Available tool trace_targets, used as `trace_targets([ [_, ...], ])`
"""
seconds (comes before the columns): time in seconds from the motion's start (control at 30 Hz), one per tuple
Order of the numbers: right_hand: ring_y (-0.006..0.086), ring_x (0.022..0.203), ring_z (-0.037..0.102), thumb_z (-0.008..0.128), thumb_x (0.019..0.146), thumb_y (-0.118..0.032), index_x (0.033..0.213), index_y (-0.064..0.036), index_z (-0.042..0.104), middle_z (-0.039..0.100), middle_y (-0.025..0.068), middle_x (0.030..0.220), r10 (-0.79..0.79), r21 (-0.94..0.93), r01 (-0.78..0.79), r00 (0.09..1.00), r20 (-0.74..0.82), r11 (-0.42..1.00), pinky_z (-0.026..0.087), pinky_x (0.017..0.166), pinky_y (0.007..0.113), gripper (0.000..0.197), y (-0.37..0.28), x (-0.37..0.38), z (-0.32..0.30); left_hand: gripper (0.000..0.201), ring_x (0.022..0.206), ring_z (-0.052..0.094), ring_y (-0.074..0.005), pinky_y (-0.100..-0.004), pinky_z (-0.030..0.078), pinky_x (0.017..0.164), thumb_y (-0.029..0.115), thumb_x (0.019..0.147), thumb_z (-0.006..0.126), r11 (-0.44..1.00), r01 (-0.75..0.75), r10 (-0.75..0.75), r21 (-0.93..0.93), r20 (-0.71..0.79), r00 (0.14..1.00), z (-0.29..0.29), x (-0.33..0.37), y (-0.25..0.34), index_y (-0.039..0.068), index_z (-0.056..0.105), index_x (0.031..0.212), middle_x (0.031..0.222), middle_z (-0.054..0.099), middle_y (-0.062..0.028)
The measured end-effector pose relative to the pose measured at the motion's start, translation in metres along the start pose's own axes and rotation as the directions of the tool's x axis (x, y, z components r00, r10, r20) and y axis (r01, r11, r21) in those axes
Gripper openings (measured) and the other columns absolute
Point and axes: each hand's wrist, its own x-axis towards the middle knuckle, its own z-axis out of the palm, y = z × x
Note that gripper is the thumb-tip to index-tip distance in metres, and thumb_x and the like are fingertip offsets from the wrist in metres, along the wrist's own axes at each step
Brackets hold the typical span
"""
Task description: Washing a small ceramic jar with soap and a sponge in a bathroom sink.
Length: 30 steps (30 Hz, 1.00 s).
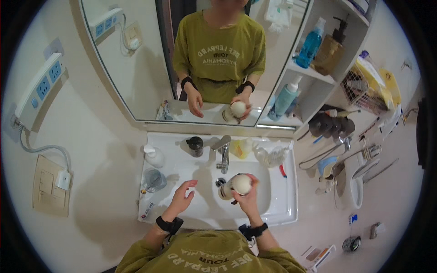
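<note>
My right hand [248,198] is wrapped round a bottle with a white rounded top [241,184] and a pale body with dark markings, held tilted over the sink basin [260,207]. Beside the basin's left edge, my left hand [182,196] holds nothing, its fingers apart and pointing toward the bottle. Just beyond both hands stands the metal faucet [222,154]; below its spout is the round drain [220,182], partly hidden by the bottle. The mirror [150,82] repeats both hands and the bottle.
On the sink's left are a white pump bottle [154,157], a clear cup [154,179] and a toothpaste tube [147,210]. A dark bottle [195,146] stands left of the faucet; a yellowish item [240,148] and clear container [272,156] are right. Shelves [314,75] hold bottles.
</note>
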Motion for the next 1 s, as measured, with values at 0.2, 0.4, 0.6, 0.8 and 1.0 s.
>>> trace_targets([
  [0.2,0.0195,0.097,0.050,0.073,0.066,-0.015,0.119,-0.0031,0.031,0.044,0.0106,0.107,0.047,0.274,-0.008,0.990,-0.136,0.962,0.043,0.084,0.031,0.069,-0.002,-0.030,-0.005,0.045,0.103,0.053,-0.0195,-0.0311,0.040,0.087,-0.006,0.076,0.052,0.997,-0.036,0.037,0.064,-0.006,0.999,-0.011,-0.012,0.000,0.008,0.049,0.119,0.115,0.054,-0.0071],
  [0.4,0.0222,0.098,0.051,0.071,0.065,-0.012,0.119,-0.0036,0.030,0.046,0.0130,0.109,0.055,-0.003,-0.054,0.998,0.012,0.999,0.042,0.087,0.033,0.069,-0.012,-0.018,-0.010,0.045,0.098,0.054,-0.0203,-0.0325,0.042,0.084,-0.007,0.075,0.051,0.994,-0.019,0.023,0.104,-0.039,0.999,-0.023,-0.014,0.004,0.009,0.049,0.117,0.113,0.054,-0.0068],
  [0.6,0.0237,0.105,0.049,0.073,0.064,-0.012,0.119,-0.0040,0.031,0.044,0.0140,0.114,0.080,0.216,-0.076,0.997,-0.010,0.974,0.042,0.091,0.036,0.069,-0.013,-0.012,-0.009,0.047,0.100,0.052,-0.0200,-0.0315,0.040,0.086,-0.008,0.074,0.051,0.986,-0.070,0.071,0.154,-0.001,0.997,-0.014,-0.015,-0.003,0.009,0.049,0.118,0.114,0.052,-0.0060],
  [0.8,0.0212,0.100,0.049,0.072,0.065,-0.008,0.119,-0.0042,0.035,0.046,0.0124,0.112,0.101,0.074,-0.116,0.979,0.176,0.991,0.043,0.086,0.032,0.066,-0.004,-0.011,-0.007,0.050,0.100,0.051,-0.0248,-0.0322,0.040,0.088,-0.007,0.072,0.049,0.995,-0.078,0.073,0.057,0.096,0.993,0.005,-0.004,0.010,0.008,0.047,0.120,0.113,0.049,-0.0113],
  [1.0,0.0200,0.096,0.051,0.073,0.065,-0.012,0.117,-0.0031,0.036,0.049,0.0127,0.106,0.041,0.015,-0.044,0.990,0.134,0.999,0.044,0.083,0.031,0.064,-0.001,-0.011,-0.009,0.046,0.101,0.052,-0.0254,-0.0330,0.042,0.083,-0.007,0.074,0.049,0.997,-0.043,0.039,0.068,0.072,0.997,0.004,-0.013,0.011,0.007,0.047,0.118,0.111,0.051,-0.0110],
])
